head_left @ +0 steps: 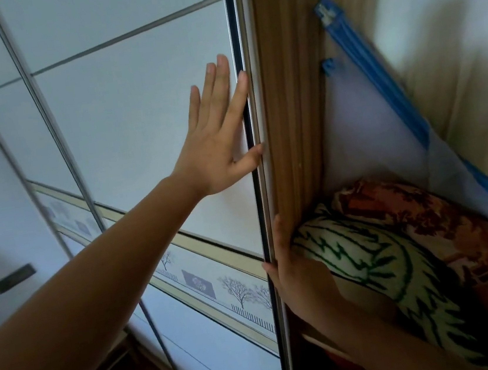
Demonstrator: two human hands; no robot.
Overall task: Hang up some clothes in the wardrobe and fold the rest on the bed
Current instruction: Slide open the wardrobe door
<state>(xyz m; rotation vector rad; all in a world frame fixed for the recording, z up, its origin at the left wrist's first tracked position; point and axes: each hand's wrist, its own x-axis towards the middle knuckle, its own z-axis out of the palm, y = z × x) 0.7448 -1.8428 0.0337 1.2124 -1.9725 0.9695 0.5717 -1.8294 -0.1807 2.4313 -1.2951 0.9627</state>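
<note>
Two hands work the sliding door [134, 106] of the wardrobe [292, 86]: left hand [216, 145] pressing flat, fingers straight, on its panel; right hand [296, 273] below gripping its edge, probably to slide it. Cushions [384, 260] lie beside the right hand; no clothes show.

Wardrobe door [141, 111] smooth matt white panel, metal edging; frame [293, 117] grained wood; pillow [379, 272] patterned cloth.

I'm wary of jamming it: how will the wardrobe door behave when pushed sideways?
The door is a tall framed panel, so it should probably move as one stiff piece. Its face looks smooth; the flat left hand may slip, so the right hand gripping its edge likely does most of the work.
</note>
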